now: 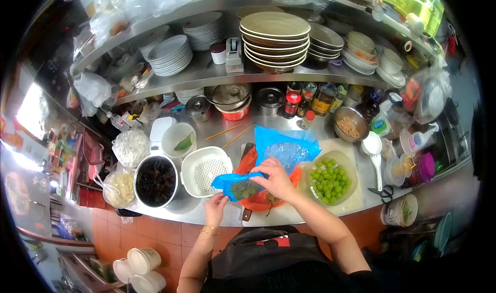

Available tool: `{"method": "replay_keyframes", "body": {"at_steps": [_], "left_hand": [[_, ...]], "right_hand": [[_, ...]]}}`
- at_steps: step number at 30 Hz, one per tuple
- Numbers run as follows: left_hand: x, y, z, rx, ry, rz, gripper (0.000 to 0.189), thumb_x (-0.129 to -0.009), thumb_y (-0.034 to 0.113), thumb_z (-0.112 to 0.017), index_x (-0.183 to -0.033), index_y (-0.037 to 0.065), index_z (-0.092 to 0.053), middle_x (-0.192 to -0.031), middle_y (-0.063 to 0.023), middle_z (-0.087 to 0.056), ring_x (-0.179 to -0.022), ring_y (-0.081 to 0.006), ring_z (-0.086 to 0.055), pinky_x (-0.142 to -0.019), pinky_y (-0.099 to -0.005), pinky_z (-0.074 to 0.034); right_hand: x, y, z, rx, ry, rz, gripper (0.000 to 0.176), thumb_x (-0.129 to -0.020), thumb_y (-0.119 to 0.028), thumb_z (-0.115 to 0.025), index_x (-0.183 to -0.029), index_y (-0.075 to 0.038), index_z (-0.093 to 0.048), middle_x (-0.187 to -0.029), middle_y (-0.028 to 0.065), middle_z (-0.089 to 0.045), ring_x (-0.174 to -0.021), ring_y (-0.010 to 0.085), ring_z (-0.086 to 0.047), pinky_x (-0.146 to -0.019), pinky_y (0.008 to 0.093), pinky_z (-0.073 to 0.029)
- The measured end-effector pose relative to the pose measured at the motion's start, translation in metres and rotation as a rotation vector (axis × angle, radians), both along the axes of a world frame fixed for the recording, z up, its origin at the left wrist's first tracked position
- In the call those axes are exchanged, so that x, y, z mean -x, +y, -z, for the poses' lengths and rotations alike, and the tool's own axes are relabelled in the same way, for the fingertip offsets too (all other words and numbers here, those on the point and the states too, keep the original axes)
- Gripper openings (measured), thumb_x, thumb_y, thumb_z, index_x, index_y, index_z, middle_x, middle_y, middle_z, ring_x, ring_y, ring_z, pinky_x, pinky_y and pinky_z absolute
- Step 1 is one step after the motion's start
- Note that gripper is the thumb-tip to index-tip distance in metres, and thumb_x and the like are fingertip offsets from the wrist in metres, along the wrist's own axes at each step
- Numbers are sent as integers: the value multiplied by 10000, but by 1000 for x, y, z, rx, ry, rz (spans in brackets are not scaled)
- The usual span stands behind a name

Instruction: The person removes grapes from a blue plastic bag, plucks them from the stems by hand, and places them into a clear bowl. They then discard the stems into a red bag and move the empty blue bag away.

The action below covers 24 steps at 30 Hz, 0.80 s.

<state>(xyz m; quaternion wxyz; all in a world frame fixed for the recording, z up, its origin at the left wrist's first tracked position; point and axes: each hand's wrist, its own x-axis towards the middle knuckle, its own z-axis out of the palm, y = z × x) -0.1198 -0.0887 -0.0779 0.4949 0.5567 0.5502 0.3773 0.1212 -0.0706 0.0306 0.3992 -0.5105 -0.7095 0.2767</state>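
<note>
My left hand (216,206) pinches the lower left edge of a small blue plastic bag (223,181). Leafy greens (244,189) show through the bag's opening. My right hand (275,178) grips the bag's upper right side, fingers closed on the plastic. Under and behind it lies an orange-red plastic bag (250,162), partly covered. A larger blue plastic bag (274,142) rests beyond my right hand. To the left sits a white square colander (188,181), its near right corner beside the held bag. Right of my right wrist stands a clear bowl (353,188) of round green fruits (329,179).
A metal bowl (178,195) of dark, ruffled food stands left of the colander. Behind it, a pale container (168,134) holds a green piece. Chopsticks (238,136) lie at the back. Scissors (383,193) and a white ladle (377,164) are at right. Stacked bowls (275,25) fill the shelf above.
</note>
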Motion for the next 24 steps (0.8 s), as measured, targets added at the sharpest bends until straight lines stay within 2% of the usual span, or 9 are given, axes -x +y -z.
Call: {"method": "replay_keyframes", "body": {"at_steps": [2,5,7,8,12,14,18,20,24], "left_hand": [[12,9,2,-74,-36,-48,153,-806,57,-606,-927,-36,-593,-777,-56,-621,-724,-88,-564,-665,-246,-479],[12,15,-43,-169,106,-45,98,-818,39,-576,-890,-26,-585,-745,-42,-602,-705,-66,-536,-633,-236,-475],[9,18,-67,-285,196,47,119,-825,46,-551,-927,-12,-570,-831,-75,-629,-705,-132,-588,-610,-269,-490],[6,20,-75,-345,220,84,127,-826,50,-546,-938,-8,-565,-860,-89,-632,-706,-160,-600,-607,-280,-494],[-7,26,-111,-433,351,165,143,-827,60,-526,-958,6,-545,-967,-133,-621,-713,-256,-615,-596,-316,-497],[-12,30,-127,-369,343,158,127,-827,65,-525,-939,8,-545,-940,-137,-623,-696,-256,-608,-582,-313,-486],[-23,34,-168,-335,383,177,121,-820,79,-533,-919,11,-542,-860,-144,-622,-644,-255,-593,-553,-321,-459],[-25,35,-176,-357,393,188,134,-808,77,-535,-925,12,-545,-806,-145,-615,-613,-257,-584,-546,-320,-450],[-27,33,-194,-468,362,162,161,-783,51,-517,-935,8,-550,-715,-138,-591,-555,-243,-563,-533,-312,-439]], "right_hand": [[-4,3,11,67,105,26,230,-700,-182,-685,-897,-77,-629,-865,51,-596,-881,230,-514,-888,348,-366],[-18,9,41,90,110,93,321,-703,-244,-681,-986,-106,-621,-948,71,-612,-966,261,-507,-897,364,-353],[-27,7,47,57,22,98,379,-697,-273,-689,-1033,-116,-611,-1002,83,-602,-1006,274,-499,-900,374,-351],[-32,4,44,71,-94,82,479,-692,-309,-695,-1106,-102,-571,-1101,99,-568,-1073,297,-470,-923,387,-341],[-40,-4,46,51,-26,106,573,-685,-321,-705,-1162,-61,-524,-1161,129,-528,-1142,313,-425,-979,400,-308],[-44,-4,32,34,-65,100,611,-684,-318,-709,-1189,-46,-500,-1192,142,-506,-1174,317,-402,-999,406,-296],[-55,-2,39,84,73,118,618,-694,-299,-707,-1215,-52,-484,-1200,165,-498,-1175,312,-408,-990,387,-320],[-59,-2,44,106,140,108,619,-700,-287,-707,-1225,-55,-477,-1202,172,-496,-1163,311,-420,-978,377,-337],[-66,-3,60,114,92,86,615,-710,-269,-704,-1228,-36,-467,-1206,186,-492,-1153,305,-437,-969,369,-348]]}}
